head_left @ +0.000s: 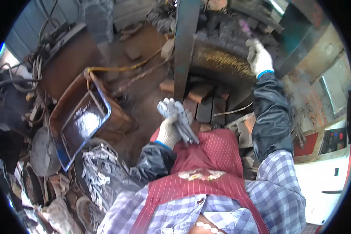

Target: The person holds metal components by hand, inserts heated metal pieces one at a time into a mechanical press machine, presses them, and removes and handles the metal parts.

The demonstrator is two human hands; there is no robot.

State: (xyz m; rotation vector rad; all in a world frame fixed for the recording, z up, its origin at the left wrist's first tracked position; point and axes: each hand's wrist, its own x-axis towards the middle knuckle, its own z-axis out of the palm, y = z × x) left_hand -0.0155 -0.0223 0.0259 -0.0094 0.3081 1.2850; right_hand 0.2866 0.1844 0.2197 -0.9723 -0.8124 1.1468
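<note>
Close to my apron, my left hand (169, 133) in a white glove is closed around a bundle of grey metal pieces (178, 118), which stick out above and below the fingers. My right hand (260, 59), also in a white glove, reaches far out to the right over a dark ledge (222, 43). Its fingers are curled, and a narrow piece with a pink end (244, 26) extends from the fingertips toward dark lumps on the ledge. The part inside the fingers is hidden. Black sleeves cover both forearms.
An upright metal post (182, 50) stands between my hands, with bricks (201, 93) at its foot. On the left are a rusty tub of dark liquid (105, 107), a sack of grey metal pieces (101, 171) and cables (37, 72). A white cabinet (319, 171) stands right.
</note>
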